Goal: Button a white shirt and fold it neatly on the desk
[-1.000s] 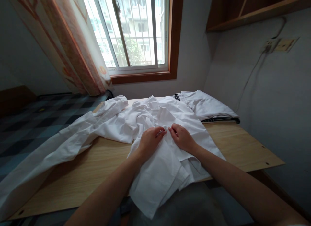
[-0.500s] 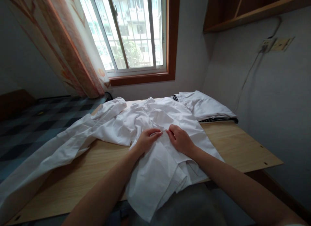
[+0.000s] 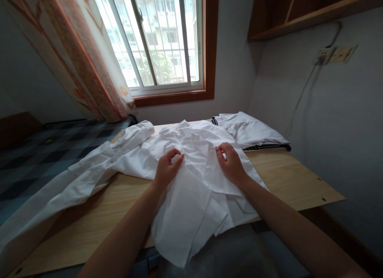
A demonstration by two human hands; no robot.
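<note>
A white long-sleeved shirt (image 3: 191, 198) lies spread and rumpled over the wooden board (image 3: 128, 206), one sleeve stretched toward the lower left and its hem hanging over the front edge. My left hand (image 3: 168, 166) pinches the shirt's fabric left of the middle, thumb against the fingers. To the right, my right hand (image 3: 230, 162) pinches another part of the shirt's front between thumb and forefinger. Cloth is drawn between the two hands, which are apart from each other. Small details at the fingertips are hard to make out.
Folded white clothing with dark striped trim (image 3: 251, 130) lies at the board's back right. A checked cloth surface (image 3: 60, 150) is on the left, below a patterned curtain (image 3: 98, 70). Behind stands a window (image 3: 161, 42). A cord (image 3: 302, 94) hangs from a wall socket at right.
My hands have moved apart from close together at the shirt's middle, the left one leftward and the right one to the right and slightly up. The cloth between them has spread.
</note>
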